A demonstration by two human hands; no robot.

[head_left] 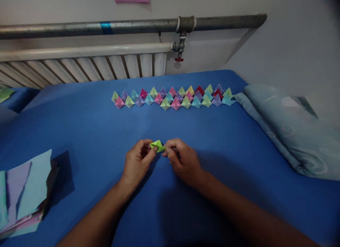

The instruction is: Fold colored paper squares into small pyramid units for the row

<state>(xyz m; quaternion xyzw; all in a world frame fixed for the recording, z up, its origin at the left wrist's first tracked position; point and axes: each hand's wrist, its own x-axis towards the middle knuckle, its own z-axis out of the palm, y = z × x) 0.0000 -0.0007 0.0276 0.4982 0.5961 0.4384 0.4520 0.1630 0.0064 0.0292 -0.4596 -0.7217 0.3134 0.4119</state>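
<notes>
A small folded piece of bright green paper (158,145) is held above the blue surface (101,130), near the middle of the view. My left hand (138,160) pinches its left side between thumb and fingers. At its right tip, the curled fingers of my right hand (183,160) grip the paper. Beyond both hands, several folded paper pieces (175,103) in pink, green, purple, blue, red and yellow stand in close rows.
A stack of colored paper sheets (34,187) lies at the lower left. Rolled pale blue-green fabric (294,133) rests on the right. A white radiator (87,68) and a metal pipe (138,26) run along the back wall.
</notes>
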